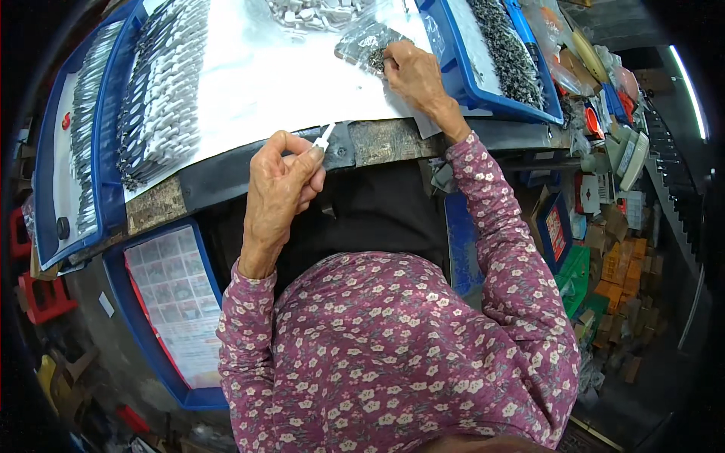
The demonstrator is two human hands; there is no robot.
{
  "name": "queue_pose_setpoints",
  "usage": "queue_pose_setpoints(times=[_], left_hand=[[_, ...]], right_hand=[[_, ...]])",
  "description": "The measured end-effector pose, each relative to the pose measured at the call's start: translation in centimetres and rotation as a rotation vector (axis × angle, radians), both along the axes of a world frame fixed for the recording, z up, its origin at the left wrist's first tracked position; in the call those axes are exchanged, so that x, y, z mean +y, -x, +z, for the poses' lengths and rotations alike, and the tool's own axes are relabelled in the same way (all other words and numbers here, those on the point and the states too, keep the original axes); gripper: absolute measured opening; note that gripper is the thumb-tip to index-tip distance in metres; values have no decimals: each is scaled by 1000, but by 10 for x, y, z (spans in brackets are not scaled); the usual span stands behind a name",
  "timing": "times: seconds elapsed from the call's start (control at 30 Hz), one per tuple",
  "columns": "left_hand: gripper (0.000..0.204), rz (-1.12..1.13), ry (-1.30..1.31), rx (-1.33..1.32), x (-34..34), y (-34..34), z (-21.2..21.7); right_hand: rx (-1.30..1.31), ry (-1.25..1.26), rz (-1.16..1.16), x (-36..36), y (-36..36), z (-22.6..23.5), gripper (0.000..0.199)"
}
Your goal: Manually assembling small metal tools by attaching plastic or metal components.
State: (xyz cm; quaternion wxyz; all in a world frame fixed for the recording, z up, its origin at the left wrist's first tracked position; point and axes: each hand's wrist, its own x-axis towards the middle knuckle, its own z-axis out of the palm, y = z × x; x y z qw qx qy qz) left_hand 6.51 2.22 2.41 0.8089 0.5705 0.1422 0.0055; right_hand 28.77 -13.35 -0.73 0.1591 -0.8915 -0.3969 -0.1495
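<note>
My left hand (285, 177) is closed in a pinch at the front edge of the worktable. Between its thumb and forefinger is a small white plastic piece (323, 140) with a thin stem pointing up and away. Farther to the right, my right hand (419, 75) reaches over the white sheet (264, 83), its fingers drawn together at a clear plastic bag (364, 39) with tiny dark metal parts in it. What those fingertips hold, if anything, is too small to make out. A heap of loose white plastic pieces (313, 13) lies at the far middle.
Rows of white-ended pieces (172, 83) lie at the left, beside a blue tray (97, 143) of slim parts. Another blue tray (483, 98) with dark small parts stands right of my right hand. An open blue drawer (205, 302) juts out below left.
</note>
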Motion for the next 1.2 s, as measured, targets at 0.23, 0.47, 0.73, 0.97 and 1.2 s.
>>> queue_pose_setpoints(times=[0.23,0.47,0.73,0.97,1.2], left_hand=[[14,15,-19,-15,5,3,1],[13,44,-76,-34,3,-2,1],[11,119,-225,-45,0,-4,-4],[10,167,-377,-76,-5,-6,-11],[10,225,-535,-132,-10,-8,-19]], right_hand=[[309,-205,-1,-4,2,8,15],[613,-441,180,5,37,33,16],[757,-360,392,26,103,55,8],[577,-315,483,28,113,43,7],[461,-313,485,28,115,38,4]])
